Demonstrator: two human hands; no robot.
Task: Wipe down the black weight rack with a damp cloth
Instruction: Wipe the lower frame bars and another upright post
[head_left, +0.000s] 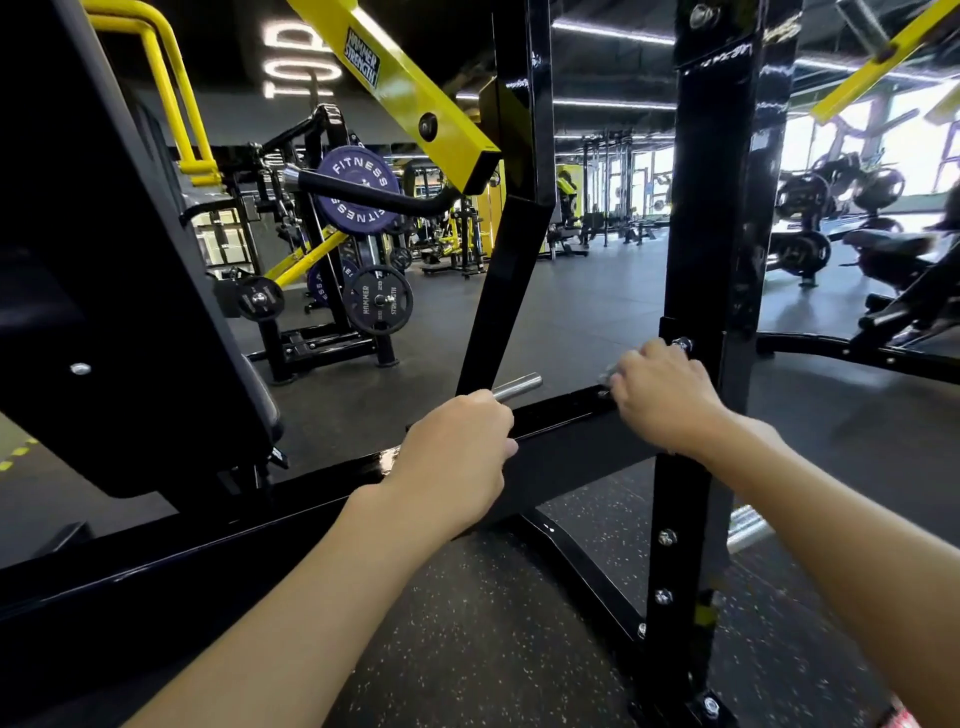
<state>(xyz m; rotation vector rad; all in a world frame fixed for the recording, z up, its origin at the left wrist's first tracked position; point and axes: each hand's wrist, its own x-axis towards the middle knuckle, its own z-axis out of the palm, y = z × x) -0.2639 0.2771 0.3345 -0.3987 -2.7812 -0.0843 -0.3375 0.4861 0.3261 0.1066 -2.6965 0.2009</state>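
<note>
The left hand (457, 447) gripped the chrome peg (519, 385), probably for bracing, while the right hand (660, 400) clutched the mostly hidden cloth (607, 375) against the crossbar (561, 415) of the black weight rack (680, 519), beside its upright (722, 234).

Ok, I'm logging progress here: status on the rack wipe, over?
Left hand grips chrome peg. Right hand curled on cloth, against black rack crossbar. Nothing seen blocking.

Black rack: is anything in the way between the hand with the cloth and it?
Nothing visible. The right hand holds the cloth against the rack's crossbar; the left hand grips a chrome peg beside it.
</note>
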